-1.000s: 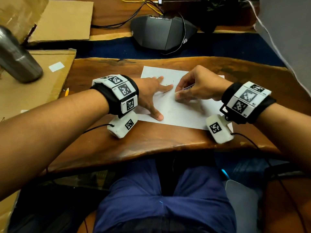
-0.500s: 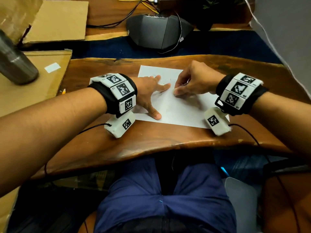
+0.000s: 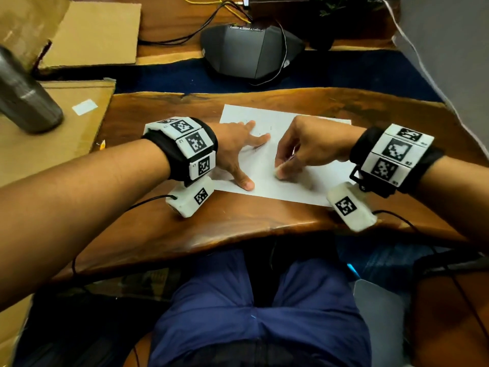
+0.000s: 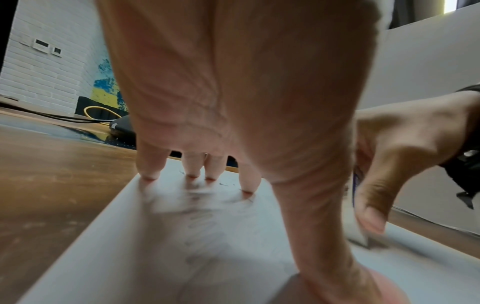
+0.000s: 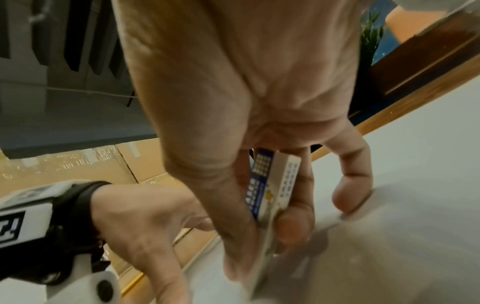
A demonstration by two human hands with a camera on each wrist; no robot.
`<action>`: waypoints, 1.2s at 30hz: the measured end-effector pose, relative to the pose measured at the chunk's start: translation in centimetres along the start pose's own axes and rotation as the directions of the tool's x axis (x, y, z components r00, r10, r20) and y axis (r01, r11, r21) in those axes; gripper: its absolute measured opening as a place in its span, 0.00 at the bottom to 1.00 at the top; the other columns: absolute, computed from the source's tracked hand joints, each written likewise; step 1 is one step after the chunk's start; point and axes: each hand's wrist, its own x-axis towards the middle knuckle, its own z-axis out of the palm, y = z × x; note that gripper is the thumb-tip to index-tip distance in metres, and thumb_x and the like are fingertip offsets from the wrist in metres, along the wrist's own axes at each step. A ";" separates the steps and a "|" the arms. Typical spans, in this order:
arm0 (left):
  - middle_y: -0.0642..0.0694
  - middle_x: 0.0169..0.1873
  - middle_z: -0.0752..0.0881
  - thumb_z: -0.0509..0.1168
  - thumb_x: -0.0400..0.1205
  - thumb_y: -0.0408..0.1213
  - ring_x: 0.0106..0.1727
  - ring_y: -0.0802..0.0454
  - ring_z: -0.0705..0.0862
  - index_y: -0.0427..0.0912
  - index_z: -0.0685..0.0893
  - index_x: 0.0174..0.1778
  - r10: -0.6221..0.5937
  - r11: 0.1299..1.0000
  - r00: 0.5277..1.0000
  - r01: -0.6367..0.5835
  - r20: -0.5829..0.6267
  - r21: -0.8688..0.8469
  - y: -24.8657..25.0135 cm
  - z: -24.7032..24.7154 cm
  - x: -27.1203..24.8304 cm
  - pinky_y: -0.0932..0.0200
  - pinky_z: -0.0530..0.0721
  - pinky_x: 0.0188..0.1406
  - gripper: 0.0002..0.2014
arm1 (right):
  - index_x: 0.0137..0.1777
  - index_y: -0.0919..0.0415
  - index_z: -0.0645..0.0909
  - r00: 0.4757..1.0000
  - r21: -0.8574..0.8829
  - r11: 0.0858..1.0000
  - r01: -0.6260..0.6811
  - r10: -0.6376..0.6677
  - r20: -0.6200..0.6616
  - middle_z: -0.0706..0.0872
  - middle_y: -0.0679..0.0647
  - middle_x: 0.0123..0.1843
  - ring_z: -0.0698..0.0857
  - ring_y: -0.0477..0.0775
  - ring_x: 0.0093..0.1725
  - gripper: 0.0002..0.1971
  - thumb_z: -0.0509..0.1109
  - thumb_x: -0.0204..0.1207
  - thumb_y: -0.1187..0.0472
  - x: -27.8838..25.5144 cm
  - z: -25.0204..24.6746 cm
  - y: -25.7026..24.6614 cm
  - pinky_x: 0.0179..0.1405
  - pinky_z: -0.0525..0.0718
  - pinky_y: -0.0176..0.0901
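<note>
A white sheet of paper (image 3: 267,178) lies on the wooden table (image 3: 238,223), with faint pencil marks near its far edge. My left hand (image 3: 238,152) lies flat on the sheet's left part, fingers spread and straight, pressing it down (image 4: 197,176). My right hand (image 3: 304,152) pinches a white eraser in a blue and white sleeve (image 5: 270,191) between thumb and fingers. The eraser's lower end (image 3: 277,172) touches the paper near the middle. In the left wrist view the eraser (image 4: 357,234) shows under the right thumb, blurred.
A dark conference speaker (image 3: 251,51) with cables stands beyond the table's far edge. A steel bottle (image 3: 23,99) rests on cardboard (image 3: 53,133) at the left. More cardboard (image 3: 92,33) lies at the back left. My blue-trousered lap (image 3: 259,308) is under the near edge.
My right hand has slid toward me across the paper with the eraser, from near the left index finger to the sheet's middle. The left hand stays pressed in place.
</note>
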 end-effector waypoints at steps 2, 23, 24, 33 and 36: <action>0.45 0.87 0.38 0.76 0.67 0.65 0.87 0.43 0.45 0.61 0.41 0.87 0.007 1.000 1.000 -0.007 0.000 0.004 0.1 -0.1 -0.1 0.46 0.49 0.83 0.60 | 0.41 0.52 0.94 0.997 0.031 0.999 -0.032 0.034 -0.072 0.94 0.46 0.39 0.89 0.45 0.40 0.05 0.86 0.67 0.55 0.7 -0.5 0.2 0.33 0.81 0.29; 0.45 0.86 0.35 0.75 0.62 0.71 0.87 0.43 0.41 0.63 0.37 0.85 0.006 0.999 1.000 -0.007 0.023 0.048 -0.5 0.3 0.5 0.39 0.51 0.84 0.65 | 0.42 0.52 0.95 1.000 0.018 1.000 0.003 -0.002 -0.024 0.94 0.46 0.37 0.90 0.49 0.38 0.06 0.87 0.67 0.55 -0.1 0.0 -0.4 0.40 0.86 0.40; 0.45 0.86 0.35 0.76 0.62 0.70 0.87 0.43 0.41 0.63 0.37 0.85 0.005 0.998 1.000 -0.006 0.025 0.055 -0.5 0.3 0.5 0.39 0.51 0.84 0.66 | 0.42 0.52 0.95 0.996 0.052 0.998 -0.020 0.024 -0.081 0.94 0.46 0.37 0.90 0.49 0.38 0.06 0.87 0.66 0.55 0.4 -0.4 -0.2 0.40 0.87 0.40; 0.44 0.86 0.34 0.77 0.63 0.68 0.87 0.42 0.42 0.62 0.37 0.85 0.009 0.999 1.000 -0.010 0.026 0.052 -0.2 0.1 0.5 0.39 0.52 0.84 0.65 | 0.41 0.50 0.94 0.999 0.019 1.000 0.007 -0.006 -0.052 0.94 0.44 0.37 0.90 0.47 0.40 0.05 0.86 0.67 0.54 0.0 0.4 -0.6 0.37 0.86 0.36; 0.43 0.86 0.33 0.76 0.63 0.68 0.87 0.42 0.42 0.62 0.37 0.85 0.002 0.998 0.999 -0.004 0.032 0.061 -0.1 0.1 0.3 0.40 0.51 0.83 0.65 | 0.41 0.53 0.94 0.966 0.093 0.995 -0.033 0.056 -0.253 0.93 0.46 0.36 0.89 0.47 0.36 0.06 0.87 0.67 0.56 1.3 -0.4 0.2 0.29 0.80 0.30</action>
